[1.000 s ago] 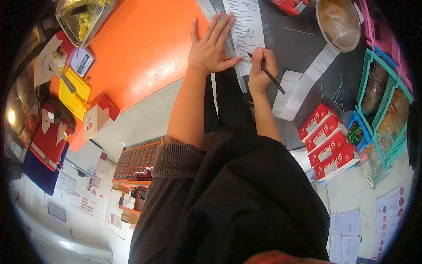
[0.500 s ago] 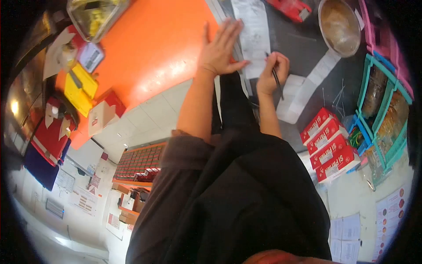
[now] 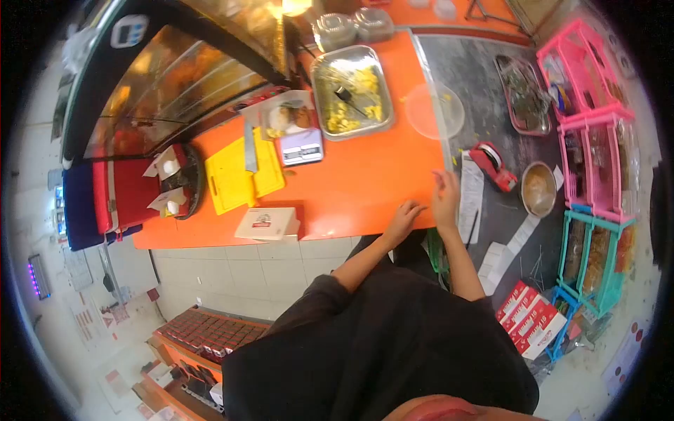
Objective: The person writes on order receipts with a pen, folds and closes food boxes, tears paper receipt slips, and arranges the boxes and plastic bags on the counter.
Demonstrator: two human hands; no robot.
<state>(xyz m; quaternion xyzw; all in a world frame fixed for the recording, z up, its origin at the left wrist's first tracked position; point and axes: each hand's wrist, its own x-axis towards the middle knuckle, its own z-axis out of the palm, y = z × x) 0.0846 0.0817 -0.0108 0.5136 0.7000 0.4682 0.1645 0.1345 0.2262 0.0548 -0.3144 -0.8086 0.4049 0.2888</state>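
My left hand [image 3: 402, 221] is over the front edge of the orange table, fingers loosely bent and slightly apart, with nothing seen in it. Just to its right, my right hand [image 3: 444, 198] is raised by the seam between the orange top and the dark counter, its fingers partly bent and apart. A long paper slip [image 3: 470, 193] lies on the dark counter beside that hand. On the slip rests a dark pen [image 3: 474, 226], apart from my fingers. A red stapler-like tool [image 3: 493, 166] sits at the slip's upper end.
A metal tray [image 3: 381, 116] of yellow food, a scale [image 3: 302, 147], a yellow cutting board [image 3: 228, 179] with a knife [image 3: 250, 149] and a white box [image 3: 263, 224] stand leftward. Rightward are a bowl [image 3: 539, 189], red-and-white boxes [image 3: 531, 319] and pink baskets [image 3: 597, 165].
The pen has left my right hand and lies on the slip. My left hand has lifted off the slip and come back to the table edge. The view has swung, showing more table.
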